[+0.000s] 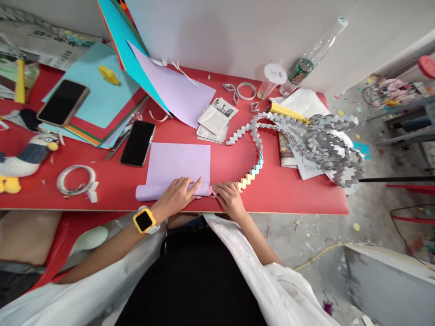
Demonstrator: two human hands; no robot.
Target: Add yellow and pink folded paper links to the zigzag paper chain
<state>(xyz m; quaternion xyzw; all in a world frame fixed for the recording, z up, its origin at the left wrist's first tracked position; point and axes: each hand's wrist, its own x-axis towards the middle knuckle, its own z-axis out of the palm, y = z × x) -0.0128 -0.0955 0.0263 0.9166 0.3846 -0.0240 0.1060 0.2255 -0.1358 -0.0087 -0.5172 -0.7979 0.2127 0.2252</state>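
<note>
A lilac sheet of paper (180, 160) lies on the red table, its near edge curled over into a loose roll (146, 192). My left hand (178, 194) rests on that rolled edge, thumb and index finger apart and pointing right. Just beyond the sheet's right corner, my right hand (228, 197) closes over the pink end of a folded paper chain (249, 176). The chain runs up from there through yellow and blue links to grey newsprint ones. My fingers partly hide the pink end.
Two phones (137, 142) (63, 103), coloured paper sheets (91, 90) and a white ring (76, 179) lie left. Newspaper pieces (217, 117) lie behind the sheet. A lidded cup (272, 79), a plastic bottle (302, 70) and a heap of grey chain (326, 145) are right.
</note>
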